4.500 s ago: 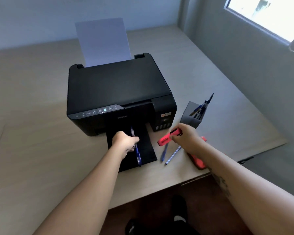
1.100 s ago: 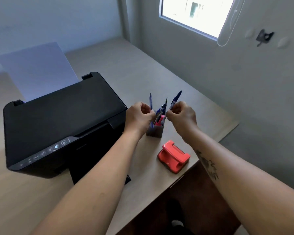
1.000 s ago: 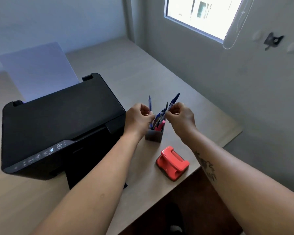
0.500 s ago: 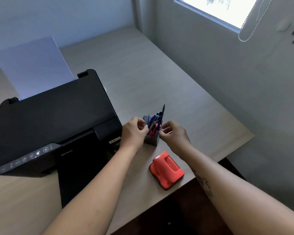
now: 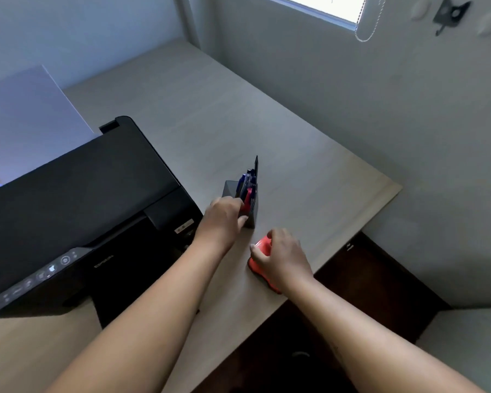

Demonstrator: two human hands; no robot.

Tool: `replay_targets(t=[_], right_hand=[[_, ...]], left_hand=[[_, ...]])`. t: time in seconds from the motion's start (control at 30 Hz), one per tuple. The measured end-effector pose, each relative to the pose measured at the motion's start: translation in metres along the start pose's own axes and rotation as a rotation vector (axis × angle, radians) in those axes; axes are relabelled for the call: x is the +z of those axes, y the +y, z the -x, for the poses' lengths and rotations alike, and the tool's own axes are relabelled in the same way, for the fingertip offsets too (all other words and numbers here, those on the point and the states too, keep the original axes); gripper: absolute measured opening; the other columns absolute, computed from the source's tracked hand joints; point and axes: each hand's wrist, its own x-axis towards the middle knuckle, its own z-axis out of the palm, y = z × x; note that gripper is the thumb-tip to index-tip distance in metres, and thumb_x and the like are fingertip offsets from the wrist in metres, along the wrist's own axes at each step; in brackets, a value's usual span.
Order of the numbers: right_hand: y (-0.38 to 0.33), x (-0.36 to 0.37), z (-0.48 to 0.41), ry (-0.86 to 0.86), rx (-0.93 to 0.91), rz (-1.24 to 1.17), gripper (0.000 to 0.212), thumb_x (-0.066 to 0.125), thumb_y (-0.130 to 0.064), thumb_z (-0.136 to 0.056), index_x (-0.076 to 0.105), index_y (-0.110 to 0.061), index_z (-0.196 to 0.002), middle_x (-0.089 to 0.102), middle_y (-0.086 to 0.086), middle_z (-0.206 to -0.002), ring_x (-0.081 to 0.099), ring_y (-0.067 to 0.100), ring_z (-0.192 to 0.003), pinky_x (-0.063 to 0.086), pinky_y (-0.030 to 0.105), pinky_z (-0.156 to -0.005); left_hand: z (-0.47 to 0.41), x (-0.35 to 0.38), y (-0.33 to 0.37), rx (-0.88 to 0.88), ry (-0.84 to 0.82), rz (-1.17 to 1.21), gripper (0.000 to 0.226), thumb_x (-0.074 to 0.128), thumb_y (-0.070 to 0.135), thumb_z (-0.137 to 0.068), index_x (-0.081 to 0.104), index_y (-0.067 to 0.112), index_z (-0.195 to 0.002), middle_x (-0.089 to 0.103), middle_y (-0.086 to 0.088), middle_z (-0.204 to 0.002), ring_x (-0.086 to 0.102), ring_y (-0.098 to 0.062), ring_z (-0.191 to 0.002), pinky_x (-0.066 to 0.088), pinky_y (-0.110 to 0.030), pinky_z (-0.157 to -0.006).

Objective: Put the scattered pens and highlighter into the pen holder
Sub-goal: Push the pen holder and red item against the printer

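The pens (image 5: 247, 181) and the red highlighter (image 5: 249, 198) stand together in the dark pen holder (image 5: 229, 189), which sits on the desk (image 5: 309, 171) between the black printer (image 5: 77, 199) and the red hole punch (image 5: 262, 245). No loose pen shows on the desk, so the gathering looks finished.

These are light, stiff plastic sticks, likely a little slick; each is best pinched at mid-barrel between thumb and 2 fingers and dropped in tip down. The holder itself looks light and narrow (top-heavy once filled, I would guess), so a nudge at the rim could tip it; better to brace it low on its wall.

The left hand (image 5: 224, 219) is loosely curled against the near side of the holder, touching it or just beside it; I cannot tell whether it grips the wall, and it holds no pen. The right hand (image 5: 281, 256) lies over the hole punch with fingers spread and bent, resting on it, not visibly clamped.

Half a second ago both hands were up at the holder's mouth, fingertips among the pens. Since then the right hand has dropped away to the punch, the left has slid down the holder's side, and the pens stand settled.
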Motion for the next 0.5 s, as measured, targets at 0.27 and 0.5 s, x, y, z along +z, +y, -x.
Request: replay_targets(t=[0.27,0.5], right_hand=[[0.001,0.031,0.009,0.138,0.009,0.223,0.060,0.046,-0.060,-0.090,0.047,-0.009,-0.122,0.057,0.010,-0.119,0.055,0.029,-0.111,0.042,0.037,-0.089],[0.022,0.013,-0.012,0.096,-0.171,0.370,0.061,0.039,-0.068,-0.089,0.053,-0.012,-0.107,0.064,0.011,-0.103,0.061,0.033,-0.093,0.044,0.038,-0.073]], left_hand=[[-0.007,0.003,-0.007,0.159,-0.062,-0.244,0.017,0.058,0.014,-0.093,0.063,0.004,-0.107,0.064,-0.015,-0.102,0.060,-0.036,-0.095,0.052,-0.044,-0.076],[-0.010,0.005,-0.004,0.118,-0.029,-0.268,0.009,0.061,0.005,-0.090,0.066,0.009,-0.097,0.065,-0.010,-0.089,0.063,-0.031,-0.081,0.050,-0.038,-0.063]])
